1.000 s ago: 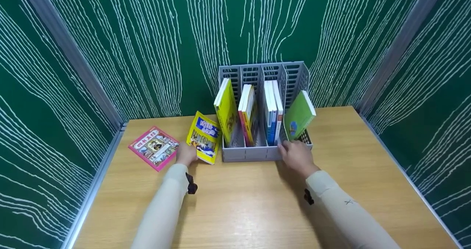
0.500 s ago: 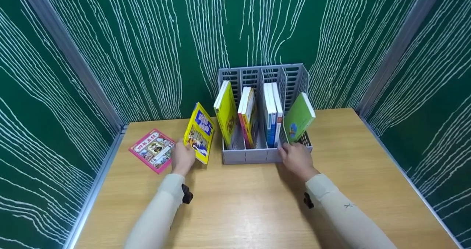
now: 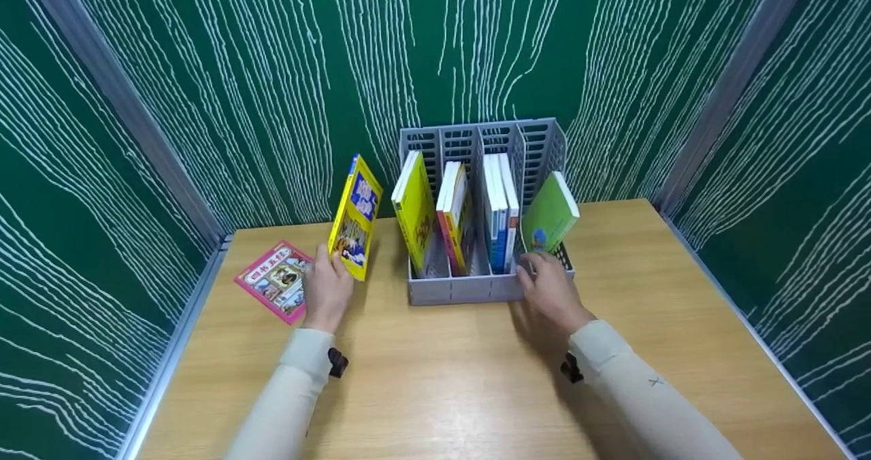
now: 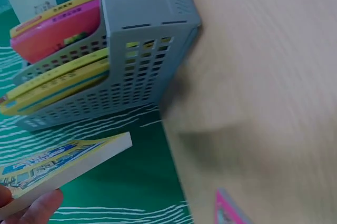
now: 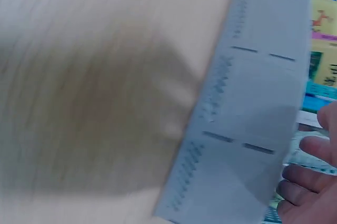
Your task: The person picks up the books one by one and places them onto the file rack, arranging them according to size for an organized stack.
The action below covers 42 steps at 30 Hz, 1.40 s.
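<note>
A yellow book [image 3: 355,218] with a blue title panel is raised off the table and tilted, left of the file rack. My left hand [image 3: 328,288] grips it by its lower left part; in the left wrist view, fingers [image 4: 45,207] press on the book [image 4: 63,171]. My right hand [image 3: 550,288] lies at the front rim of the grey rack [image 3: 469,291], below a leaning green book [image 3: 550,214]. Its fingers [image 5: 303,177] look loosely bent above the rim in the right wrist view; how firmly they touch it I cannot tell.
A pink-edged book [image 3: 275,280] lies flat on the wooden table [image 3: 435,378], left of my left hand. Upright in the rack stand yellow-green books [image 3: 414,215], red and yellow books [image 3: 456,218] and white-blue books [image 3: 501,215]. Green walls [image 3: 367,92] enclose the table.
My left hand has lifted the yellow book off the table and tipped it more upright, shifting slightly left. The right hand has stayed at the rack's front rim.
</note>
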Each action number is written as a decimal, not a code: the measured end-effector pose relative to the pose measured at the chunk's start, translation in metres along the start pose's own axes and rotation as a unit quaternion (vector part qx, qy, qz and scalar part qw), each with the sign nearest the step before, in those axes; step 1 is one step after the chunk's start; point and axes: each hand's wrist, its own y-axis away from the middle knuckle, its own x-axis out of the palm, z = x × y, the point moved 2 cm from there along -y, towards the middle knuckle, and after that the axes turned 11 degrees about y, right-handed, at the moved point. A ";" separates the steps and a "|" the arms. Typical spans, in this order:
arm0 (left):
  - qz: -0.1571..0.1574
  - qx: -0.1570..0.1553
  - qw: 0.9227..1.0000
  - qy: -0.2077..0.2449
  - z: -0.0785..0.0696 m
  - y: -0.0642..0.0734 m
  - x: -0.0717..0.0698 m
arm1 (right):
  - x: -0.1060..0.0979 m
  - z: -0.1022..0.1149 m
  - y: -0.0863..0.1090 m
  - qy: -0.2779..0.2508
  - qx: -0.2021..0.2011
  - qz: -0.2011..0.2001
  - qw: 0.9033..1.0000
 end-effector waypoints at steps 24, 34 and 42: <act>-0.116 0.423 0.887 -0.143 -0.048 0.029 -0.003 | -0.063 0.091 0.027 -0.267 -0.025 -0.067 0.961; -0.105 0.512 0.829 -0.197 -0.064 0.048 0.014 | -0.064 0.108 0.034 -0.367 -0.033 0.006 0.929; -0.084 0.565 0.796 -0.200 -0.072 0.061 0.030 | -0.063 0.111 0.038 -0.473 -0.044 0.089 0.875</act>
